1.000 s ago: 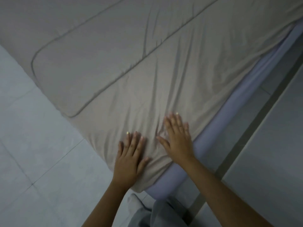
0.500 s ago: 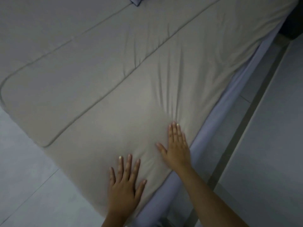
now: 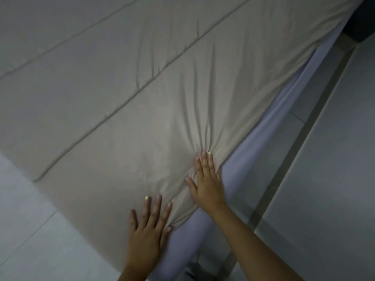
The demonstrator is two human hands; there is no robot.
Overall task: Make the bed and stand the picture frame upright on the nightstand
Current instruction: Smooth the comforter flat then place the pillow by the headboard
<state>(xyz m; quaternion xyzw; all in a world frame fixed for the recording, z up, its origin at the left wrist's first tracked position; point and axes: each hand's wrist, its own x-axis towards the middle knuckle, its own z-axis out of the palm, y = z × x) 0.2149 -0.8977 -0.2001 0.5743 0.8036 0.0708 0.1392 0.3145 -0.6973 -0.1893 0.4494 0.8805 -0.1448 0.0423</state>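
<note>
smoothing the cover point(image 3: 125, 110) at the bed's corner

your left hand point(image 3: 149, 230) and right hand point(image 3: 207, 185) lie flat, fingers straight, grasping nothing, pressing the cover near its edge to flatten creases; no frame or nightstand in view.

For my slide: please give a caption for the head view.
Both hands, left and right, press flat on the beige bedcover near its wrinkled corner.

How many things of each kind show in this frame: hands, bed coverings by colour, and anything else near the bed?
Hands: 2, the left hand and the right hand, both flat on the beige cover.
Beige cover: 1.
Lavender sheet, showing below the cover's edge: 1.
Dark object at the top right corner, too cut off to identify: 1.
Total: 5.
</note>
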